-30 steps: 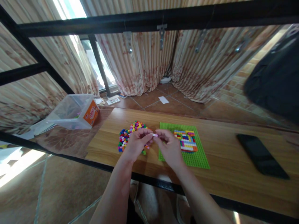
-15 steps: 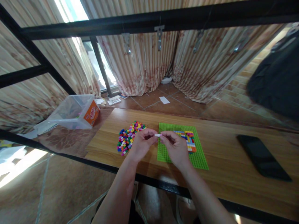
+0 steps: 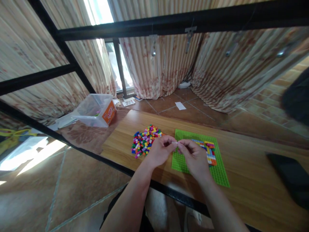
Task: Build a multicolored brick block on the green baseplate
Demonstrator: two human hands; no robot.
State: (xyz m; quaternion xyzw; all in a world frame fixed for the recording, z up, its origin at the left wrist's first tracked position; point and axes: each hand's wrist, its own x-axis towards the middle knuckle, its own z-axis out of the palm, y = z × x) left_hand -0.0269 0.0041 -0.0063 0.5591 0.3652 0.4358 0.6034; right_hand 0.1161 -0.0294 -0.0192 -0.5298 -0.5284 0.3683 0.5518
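My left hand and my right hand meet fingertip to fingertip over the left part of a green baseplate. Pinched between them is a small white toy brick, mostly covered by the fingers. On the baseplate, partly behind my right hand, stands a low build of coloured bricks in yellow, red, blue, white and orange. Left of my left hand lies a loose pile of small coloured bricks, its near right side hidden by that hand.
The wooden table has a dark front edge. A black phone lies at its right. Beyond the left end sits a clear plastic box with an orange label. A black metal bar crosses above, with curtains behind.
My view has turned to the left, so the scene sits farther right. Both hands stay together on the white brick, which now shows less between the fingertips.
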